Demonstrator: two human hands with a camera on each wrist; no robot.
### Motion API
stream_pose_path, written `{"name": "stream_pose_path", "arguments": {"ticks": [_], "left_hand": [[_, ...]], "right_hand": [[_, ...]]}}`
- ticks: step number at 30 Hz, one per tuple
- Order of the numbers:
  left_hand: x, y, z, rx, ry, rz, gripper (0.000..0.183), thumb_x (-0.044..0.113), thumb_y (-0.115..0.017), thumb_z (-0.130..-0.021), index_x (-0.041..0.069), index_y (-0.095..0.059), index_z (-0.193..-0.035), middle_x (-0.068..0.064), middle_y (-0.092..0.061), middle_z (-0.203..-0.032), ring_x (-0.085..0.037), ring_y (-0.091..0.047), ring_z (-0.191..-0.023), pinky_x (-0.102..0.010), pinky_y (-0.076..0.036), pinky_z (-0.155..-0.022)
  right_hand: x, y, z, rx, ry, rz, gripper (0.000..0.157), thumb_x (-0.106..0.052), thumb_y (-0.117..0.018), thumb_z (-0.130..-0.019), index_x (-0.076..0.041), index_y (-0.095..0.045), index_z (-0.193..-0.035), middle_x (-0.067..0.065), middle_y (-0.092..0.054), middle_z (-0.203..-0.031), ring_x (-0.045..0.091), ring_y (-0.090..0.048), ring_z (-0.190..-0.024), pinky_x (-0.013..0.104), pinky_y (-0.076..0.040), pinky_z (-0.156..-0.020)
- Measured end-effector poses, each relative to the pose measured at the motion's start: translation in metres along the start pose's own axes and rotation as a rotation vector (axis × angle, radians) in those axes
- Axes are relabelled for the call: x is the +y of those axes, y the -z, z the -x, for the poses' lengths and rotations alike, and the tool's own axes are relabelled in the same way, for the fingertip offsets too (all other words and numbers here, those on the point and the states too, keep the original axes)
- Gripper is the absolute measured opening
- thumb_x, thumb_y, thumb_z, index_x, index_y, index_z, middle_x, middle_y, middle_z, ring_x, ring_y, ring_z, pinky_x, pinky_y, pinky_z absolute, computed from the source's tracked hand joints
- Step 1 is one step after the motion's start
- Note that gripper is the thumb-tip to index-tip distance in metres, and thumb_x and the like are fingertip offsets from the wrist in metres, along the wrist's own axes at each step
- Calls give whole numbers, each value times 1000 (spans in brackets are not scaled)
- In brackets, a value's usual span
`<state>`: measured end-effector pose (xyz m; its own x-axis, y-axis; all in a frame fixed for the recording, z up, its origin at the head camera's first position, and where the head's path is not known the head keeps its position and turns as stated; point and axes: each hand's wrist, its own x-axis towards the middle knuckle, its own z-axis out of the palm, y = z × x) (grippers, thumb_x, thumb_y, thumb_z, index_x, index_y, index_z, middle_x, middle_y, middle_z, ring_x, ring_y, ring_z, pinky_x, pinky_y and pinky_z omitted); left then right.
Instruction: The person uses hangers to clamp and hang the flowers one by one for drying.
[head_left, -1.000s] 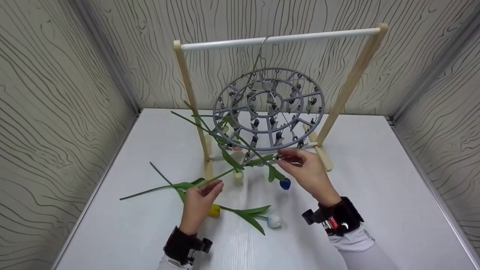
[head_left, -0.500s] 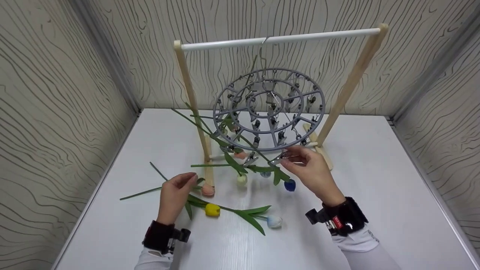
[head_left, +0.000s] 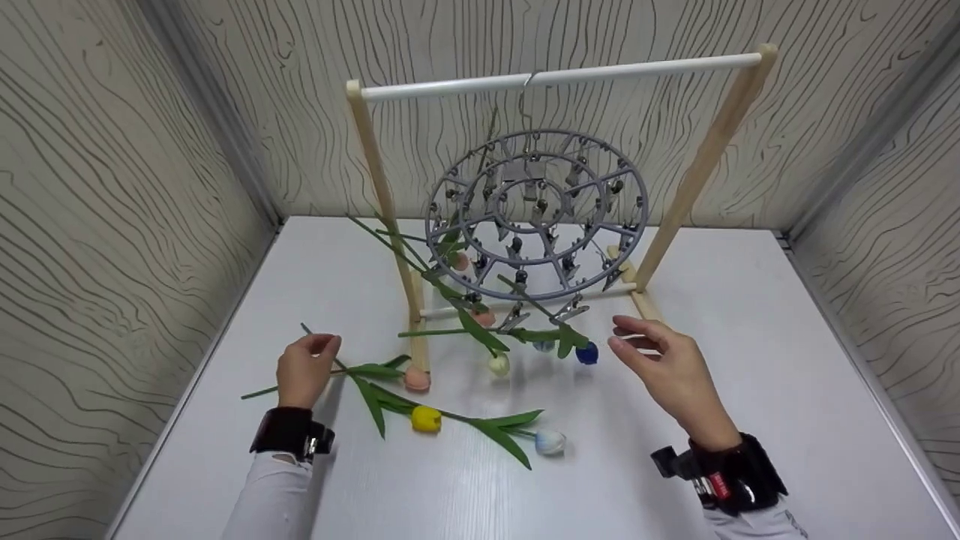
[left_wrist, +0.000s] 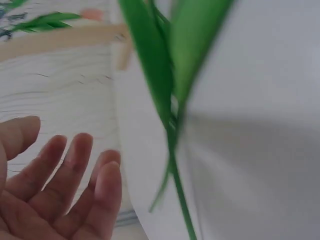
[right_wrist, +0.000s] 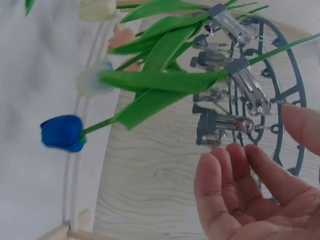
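Observation:
My right hand (head_left: pixel 671 367) is held up with fingers slightly bent and nothing in them, just right of a blue tulip (head_left: pixel 587 353). In the right wrist view, a metal clip (right_wrist: pixel 250 90) above the fingertips grips a green stem, and the blue flower hangs out to the left. My left hand (head_left: pixel 304 371) is over the stems at the left of the table. The left wrist view shows its fingers loosely curved and apart from the green stem (left_wrist: pixel 180 195). A peach tulip (head_left: pixel 417 379), a yellow tulip (head_left: pixel 426 419) and a pale blue tulip (head_left: pixel 550 442) lie on the table.
A round grey clip hanger (head_left: pixel 540 298) hangs by its hook from the white bar (head_left: pixel 637 71) of a wooden stand (head_left: pixel 701 169). Several tulips, among them a cream one (head_left: pixel 499 365), hang at its front left. Patterned walls (head_left: pixel 112 187) enclose the white table (head_left: pixel 750 300).
My left hand has let go of a green stem and moved left. My right hand has released the clip and drawn back to the right and down. The hanger has swung slightly.

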<state>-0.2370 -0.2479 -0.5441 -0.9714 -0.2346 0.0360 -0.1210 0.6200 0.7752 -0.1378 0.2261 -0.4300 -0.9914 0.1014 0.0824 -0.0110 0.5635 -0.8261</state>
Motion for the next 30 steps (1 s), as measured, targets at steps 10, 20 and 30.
{"name": "stream_pose_path", "arguments": {"ticks": [10, 20, 30], "left_hand": [[-16, -4, -7, -79, 119, -224, 45, 38, -63, -100, -4, -75, -95, -24, -76, -91, -31, -69, -74, -39, -50, -62], [-21, -8, -14, -139, 189, -251, 32, 26, -69, -90, -2, -71, -75, -8, -64, -62, -20, -54, -56, -30, -42, -48], [-19, -7, -17, -142, 209, -221, 25, 18, -67, -85, -5, -70, -78, -7, -60, -64, -21, -52, -59, -30, -42, -49]], "right_hand": [[32, 6, 26, 36, -72, 47, 44, -37, -68, -100, -9, -67, -134, 12, -70, -132, -8, -60, -102, 9, -50, -87], [40, -2, 34, 33, -121, 44, 43, -38, -68, -101, -9, -69, -132, 12, -72, -129, -6, -62, -101, 10, -51, -86], [42, -4, 33, 50, -122, 52, 38, -35, -67, -101, -10, -71, -129, 10, -73, -127, -3, -63, -100, 12, -52, -85]]}}
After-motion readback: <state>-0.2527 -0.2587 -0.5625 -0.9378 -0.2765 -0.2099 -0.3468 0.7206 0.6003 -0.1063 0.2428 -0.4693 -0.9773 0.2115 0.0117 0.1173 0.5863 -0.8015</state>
